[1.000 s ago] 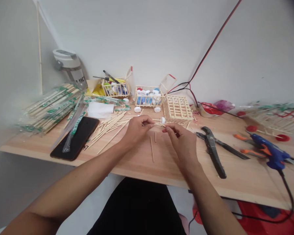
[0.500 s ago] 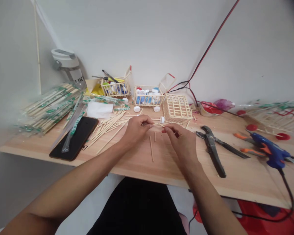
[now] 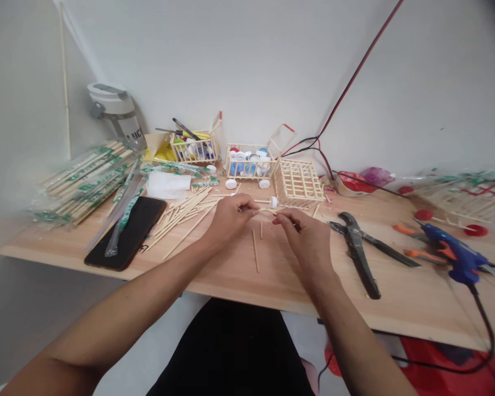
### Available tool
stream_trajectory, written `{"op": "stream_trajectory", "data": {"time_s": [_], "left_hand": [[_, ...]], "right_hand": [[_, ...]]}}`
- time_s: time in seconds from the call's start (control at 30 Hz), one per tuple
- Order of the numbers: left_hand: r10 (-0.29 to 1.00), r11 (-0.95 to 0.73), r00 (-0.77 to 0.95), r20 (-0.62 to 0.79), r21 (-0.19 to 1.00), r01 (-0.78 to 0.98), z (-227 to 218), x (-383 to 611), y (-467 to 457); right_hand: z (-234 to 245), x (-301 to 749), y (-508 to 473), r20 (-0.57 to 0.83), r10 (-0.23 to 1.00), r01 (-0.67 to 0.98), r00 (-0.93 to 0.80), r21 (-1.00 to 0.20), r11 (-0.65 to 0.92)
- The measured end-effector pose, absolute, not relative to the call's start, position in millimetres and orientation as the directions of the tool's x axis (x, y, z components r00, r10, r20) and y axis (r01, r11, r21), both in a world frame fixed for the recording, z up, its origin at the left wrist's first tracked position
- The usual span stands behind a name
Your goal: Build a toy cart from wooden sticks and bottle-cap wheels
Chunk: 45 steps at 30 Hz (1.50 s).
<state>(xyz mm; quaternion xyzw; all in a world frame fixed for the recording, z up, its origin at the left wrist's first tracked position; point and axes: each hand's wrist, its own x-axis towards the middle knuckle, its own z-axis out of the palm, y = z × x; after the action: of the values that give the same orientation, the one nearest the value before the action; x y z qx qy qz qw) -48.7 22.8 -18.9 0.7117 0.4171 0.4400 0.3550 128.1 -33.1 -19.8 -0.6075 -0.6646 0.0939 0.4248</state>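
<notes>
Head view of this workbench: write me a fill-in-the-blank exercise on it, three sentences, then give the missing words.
The left hand pinches a thin wooden stick that ends in a white plastic ____.
The black pliers lie to the ____ of the right hand.
The hot glue gun has a ____ body.

Missing words: cap; right; blue.

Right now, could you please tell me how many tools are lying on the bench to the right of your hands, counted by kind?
Black-handled pliers: 1
Orange-handled pliers: 1
Blue hot glue gun: 1
Total: 3
</notes>
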Motion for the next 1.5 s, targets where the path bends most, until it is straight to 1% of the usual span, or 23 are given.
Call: {"op": "stream_trajectory", "data": {"time_s": [0.7, 0.97, 1.5], "left_hand": [[0.906, -0.396, 0.272, 0.323, 0.875, 0.279, -19.3, -48.3, 23.2], [0.907, -0.392, 0.273, 0.32, 0.878, 0.275, -18.4, -48.1, 22.5], [0.9, -0.411, 0.269, 0.342, 0.871, 0.268, -18.5, -48.2, 22.6]], "right_hand": [[-21.8, 129.3, -31.6, 0.437, 0.894, 0.727, 0.103, -0.646, 0.232], [-21.4, 128.4, -31.9, 0.445, 0.89, 0.743, 0.098, -0.628, 0.233], [-22.3, 129.2, -32.2, 0.455, 0.886, 0.743, 0.092, -0.623, 0.243]]}}
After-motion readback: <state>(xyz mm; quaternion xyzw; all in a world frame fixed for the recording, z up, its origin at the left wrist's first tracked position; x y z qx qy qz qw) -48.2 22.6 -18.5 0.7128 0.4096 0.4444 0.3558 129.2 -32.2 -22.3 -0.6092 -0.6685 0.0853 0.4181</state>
